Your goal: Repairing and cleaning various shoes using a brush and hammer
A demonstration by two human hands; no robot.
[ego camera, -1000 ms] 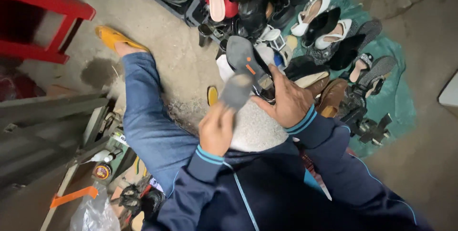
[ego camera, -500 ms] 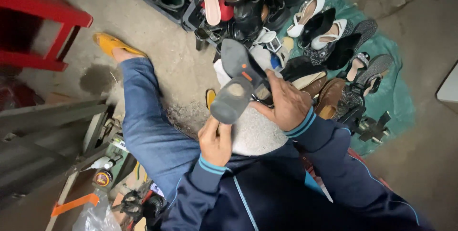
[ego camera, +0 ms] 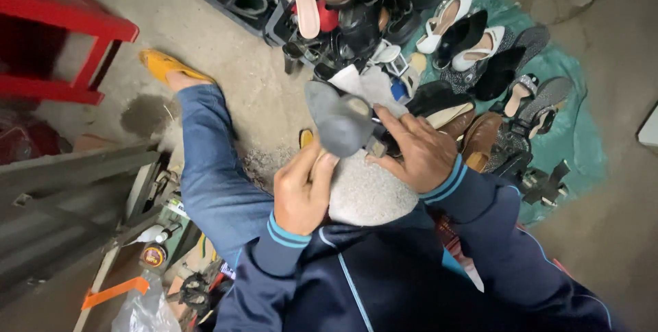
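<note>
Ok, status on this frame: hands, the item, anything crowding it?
Left hand and right hand both gripping grey shoe, sole up, over grey pad on lap. Shoe pile close behind.

shoe sole (ego camera: 340, 125): grey
pad on the lap (ego camera: 367, 191): pale grey, speckled
slipper, far left (ego camera: 164, 66): yellow
stool (ego camera: 62, 27): red
sheet, far right (ego camera: 572, 140): green
sleeves (ego camera: 480, 229): dark blue, light blue stripes

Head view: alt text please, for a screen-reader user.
Seen from above, a seated person's left hand and right hand hold a grey shoe sole-up over a pale cloth. Many shoes crowd the concrete floor ahead.
</note>
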